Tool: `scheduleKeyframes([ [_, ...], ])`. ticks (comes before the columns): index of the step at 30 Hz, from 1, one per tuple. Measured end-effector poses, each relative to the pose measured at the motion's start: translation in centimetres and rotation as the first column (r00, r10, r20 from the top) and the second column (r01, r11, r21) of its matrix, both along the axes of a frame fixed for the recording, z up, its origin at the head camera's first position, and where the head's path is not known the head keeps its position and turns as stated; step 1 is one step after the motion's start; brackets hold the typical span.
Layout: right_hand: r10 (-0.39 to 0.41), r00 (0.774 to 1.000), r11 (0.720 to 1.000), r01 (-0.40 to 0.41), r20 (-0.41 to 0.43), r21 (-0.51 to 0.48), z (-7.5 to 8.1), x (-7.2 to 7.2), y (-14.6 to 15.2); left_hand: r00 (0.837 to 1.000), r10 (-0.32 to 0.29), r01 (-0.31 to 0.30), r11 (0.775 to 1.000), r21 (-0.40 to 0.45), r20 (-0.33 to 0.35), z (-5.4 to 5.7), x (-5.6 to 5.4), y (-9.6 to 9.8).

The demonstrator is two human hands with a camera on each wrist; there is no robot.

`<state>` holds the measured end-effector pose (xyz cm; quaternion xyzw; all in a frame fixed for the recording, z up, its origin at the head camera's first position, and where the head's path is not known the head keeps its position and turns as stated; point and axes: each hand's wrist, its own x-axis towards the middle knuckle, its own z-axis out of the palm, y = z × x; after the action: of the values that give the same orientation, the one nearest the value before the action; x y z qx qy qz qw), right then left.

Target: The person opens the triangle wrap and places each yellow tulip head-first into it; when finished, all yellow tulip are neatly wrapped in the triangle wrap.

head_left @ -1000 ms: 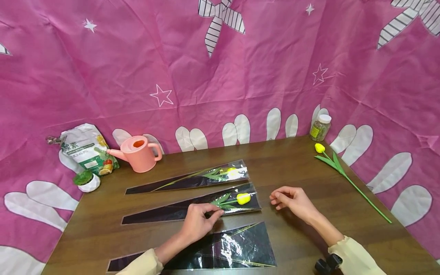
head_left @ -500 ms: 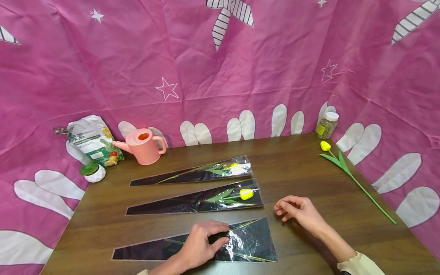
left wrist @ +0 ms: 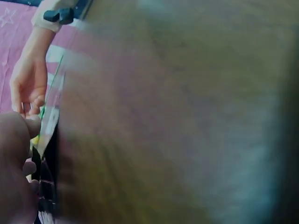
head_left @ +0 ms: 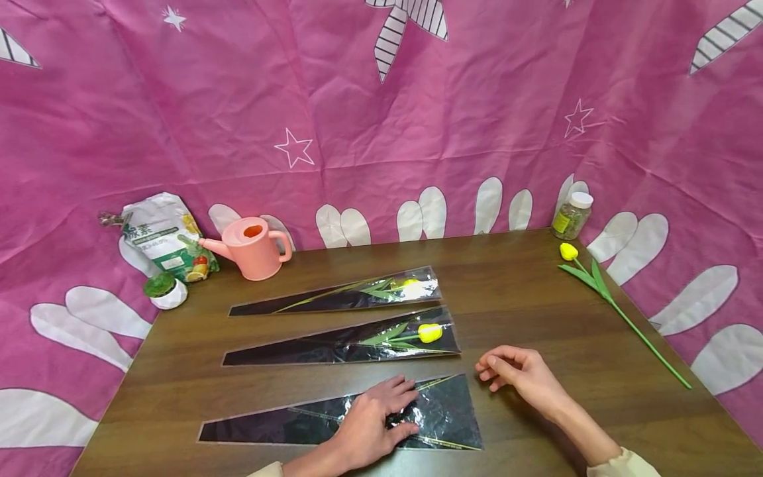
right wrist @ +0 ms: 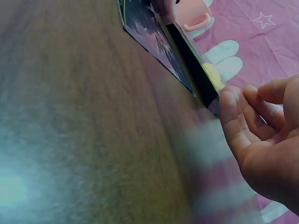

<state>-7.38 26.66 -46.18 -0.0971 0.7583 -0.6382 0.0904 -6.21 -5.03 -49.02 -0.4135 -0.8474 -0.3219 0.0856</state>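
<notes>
My left hand [head_left: 378, 421] rests on the nearest flower sleeve [head_left: 450, 411], a flat tapered wrapper with a black back and a shiny clear front. Its fingers are spread, and no flower shows in this sleeve. Farther back lie two similar sleeves, a middle one [head_left: 280, 354] holding a yellow tulip [head_left: 429, 332] and a far one [head_left: 304, 299] holding another yellow tulip [head_left: 411, 288]. To the right of the sleeves hovers my right hand [head_left: 527, 379], its fingers loosely bent with nothing between them, as the right wrist view also shows.
A loose yellow tulip [head_left: 607, 296] lies along the table's right side. At the back right stands a lidded jar [head_left: 571, 218]. A pink watering can [head_left: 253, 252], a white-and-green bag [head_left: 169, 235] and a small potted plant [head_left: 169, 291] stand at the back left of the table [head_left: 501, 285].
My left hand has left the middle sleeve, come down to the nearest one and spread its fingers on it. The right hand has kept its pose. The head view has shifted slightly.
</notes>
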Motion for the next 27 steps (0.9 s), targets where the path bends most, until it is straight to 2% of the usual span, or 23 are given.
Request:
scheduleKeyframes([
  [4,-0.002,1.000,1.000,0.002,-0.002,-0.016,0.0,0.3,0.0,1.000,-0.007,0.006,0.996,-0.089,-0.010,-0.5,0.2,-0.2],
  [9,0.011,1.000,1.000,-0.011,-0.015,-0.026,0.0,0.7,0.0,1.000,0.000,-0.001,0.995,-0.104,-0.014,-1.0,0.4,-0.3],
  [20,0.004,1.000,1.000,-0.004,0.006,-0.015,-0.3,1.0,-0.1,0.998,0.017,-0.018,1.000,-0.016,-0.063,-1.4,0.3,0.1],
  [25,0.011,1.000,1.000,-0.010,0.021,-0.018,0.0,1.5,-0.4,0.997,0.047,-0.045,0.998,0.034,-0.060,-1.6,0.4,0.2],
  [27,0.020,0.999,1.000,-0.018,0.051,-0.022,0.0,1.8,-0.7,0.997,0.053,-0.050,0.997,0.060,-0.051,-1.7,0.4,0.2],
])
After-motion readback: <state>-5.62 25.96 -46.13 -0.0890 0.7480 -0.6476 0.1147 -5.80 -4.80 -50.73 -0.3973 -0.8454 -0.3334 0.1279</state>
